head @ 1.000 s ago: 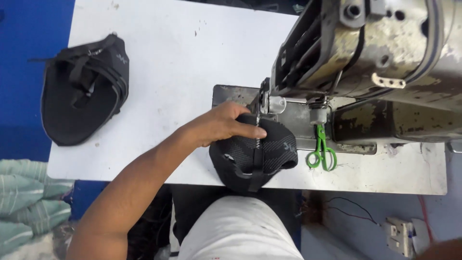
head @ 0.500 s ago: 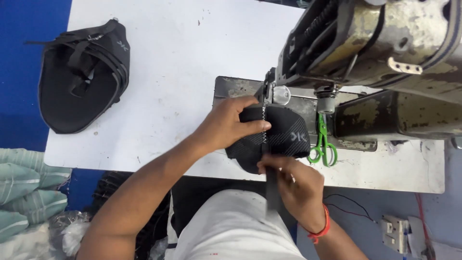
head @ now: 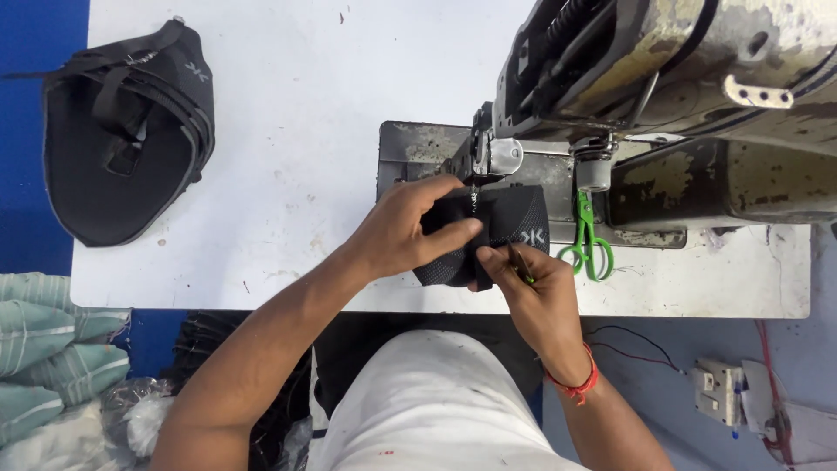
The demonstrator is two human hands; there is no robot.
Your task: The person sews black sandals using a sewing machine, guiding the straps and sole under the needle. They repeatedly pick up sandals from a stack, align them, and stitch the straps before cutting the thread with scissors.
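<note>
A black mesh fabric piece [head: 514, 222] lies under the needle of a worn sewing machine [head: 663, 78]. My left hand [head: 410, 228] grips its left side, fingers folded over the fabric just below the presser foot [head: 478, 174]. My right hand [head: 532, 283] pinches the fabric's near edge with thumb and fingers. A red thread band circles my right wrist.
Green-handled scissors [head: 586, 242] lie on the machine bed just right of the fabric. A stack of black finished pieces [head: 122, 139] sits at the white table's [head: 288, 131] far left. Striped green cloth [head: 44, 349] is heaped below the table's left edge.
My right hand came into view and took hold of the fabric's near edge. The fabric has been turned under the needle, and my left hand shifted slightly with it.
</note>
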